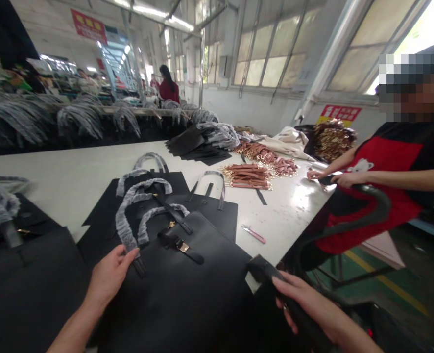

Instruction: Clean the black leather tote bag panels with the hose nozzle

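A black bag panel [187,294] with a gold-buckled strap [183,246] lies in front of me on the table. My left hand [112,272] pinches the lower end of its plastic-wrapped handle [123,225], near the panel's left edge. At the panel's right side, my right hand [294,299] is wrapped round a long black padded piece [264,270], whose near part runs down out of view. Some fingers of this hand are hidden behind the piece. More black panels with wrapped handles [220,211] lie beyond.
Brown straps [248,176] with gold hooks lie on the white table [290,220]. A pink-handled thread snipper [253,234] is right of the panels. Black pieces [198,144] are stacked behind. A person in a red apron [382,171] works at right. Another panel [29,274] lies left.
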